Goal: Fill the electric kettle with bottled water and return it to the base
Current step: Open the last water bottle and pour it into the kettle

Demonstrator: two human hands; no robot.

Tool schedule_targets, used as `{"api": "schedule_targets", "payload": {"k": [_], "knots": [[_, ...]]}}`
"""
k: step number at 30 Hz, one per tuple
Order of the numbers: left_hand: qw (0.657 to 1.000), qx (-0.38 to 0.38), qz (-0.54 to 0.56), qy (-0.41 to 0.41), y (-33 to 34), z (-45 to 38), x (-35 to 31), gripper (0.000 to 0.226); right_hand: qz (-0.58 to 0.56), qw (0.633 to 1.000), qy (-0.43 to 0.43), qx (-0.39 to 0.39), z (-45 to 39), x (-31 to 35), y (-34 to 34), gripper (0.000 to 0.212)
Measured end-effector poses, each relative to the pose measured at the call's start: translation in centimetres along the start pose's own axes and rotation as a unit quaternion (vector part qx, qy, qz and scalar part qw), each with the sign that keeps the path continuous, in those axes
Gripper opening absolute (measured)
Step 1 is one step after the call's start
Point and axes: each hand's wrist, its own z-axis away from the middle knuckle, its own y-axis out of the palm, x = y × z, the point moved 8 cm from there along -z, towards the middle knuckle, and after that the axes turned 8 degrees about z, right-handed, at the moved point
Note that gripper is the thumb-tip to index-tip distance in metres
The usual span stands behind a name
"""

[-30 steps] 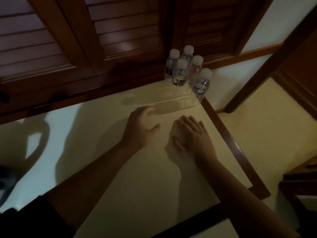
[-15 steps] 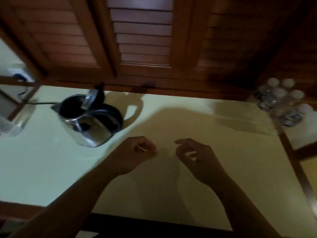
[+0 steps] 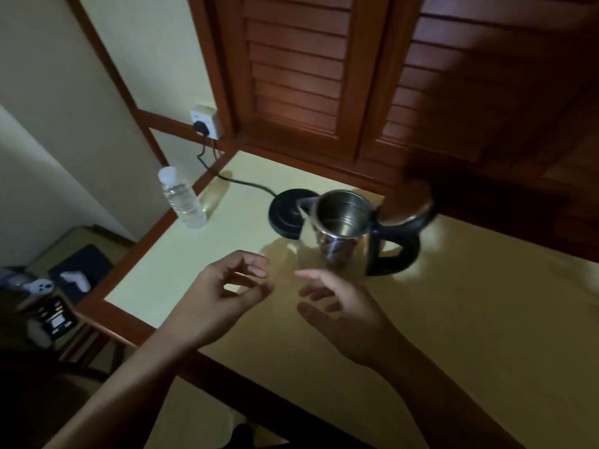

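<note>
Both your empty hands now hover loosely curled short of the open kettle (image 3: 343,231), your right hand (image 3: 343,309) nearer it, your left hand (image 3: 227,293) nearer the upright bottle (image 3: 183,199) at the table's (image 3: 486,335) far left edge.

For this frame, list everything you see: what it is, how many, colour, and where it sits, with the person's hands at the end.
Stainless steel electric kettle: 1, silver with black handle, lid open, on the table beside its base.
Round black kettle base: 1, black, left of the kettle, partly hidden behind it.
Clear plastic water bottle with white cap: 1, transparent, capped, upright at the table's left edge.
Black power cord: 1, black, from base to socket.
Cream wall socket: 1, cream, on the wall, plug inserted.
Pale yellow table with wooden trim: 1.
Brown louvred wooden shutters: behind the table.
Left hand: empty, fingers loosely curled.
Right hand: empty, open.
</note>
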Motion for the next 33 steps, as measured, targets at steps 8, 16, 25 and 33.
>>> {"api": "schedule_targets", "payload": {"k": [8,16,25,33], "knots": [[0.983,-0.181,0.023,-0.029,-15.0,-5.5,4.1,0.025,-0.006,0.998,-0.021,-0.056,-11.5,7.8,7.8,0.061],[0.981,-0.175,-0.014,0.077,-19.6,-10.2,2.7,0.057,0.01,0.986,-0.057,-0.155,-21.1,11.6,12.9,0.086],[0.962,-0.119,-0.122,0.212,-20.1,-13.1,1.1,0.037,0.002,0.978,-0.077,-0.193,-25.1,13.3,14.6,0.048],[0.948,0.14,-0.129,0.254,-14.3,-11.3,-1.3,0.02,-0.03,0.985,-0.076,-0.149,-16.8,11.0,11.8,0.048]]}}
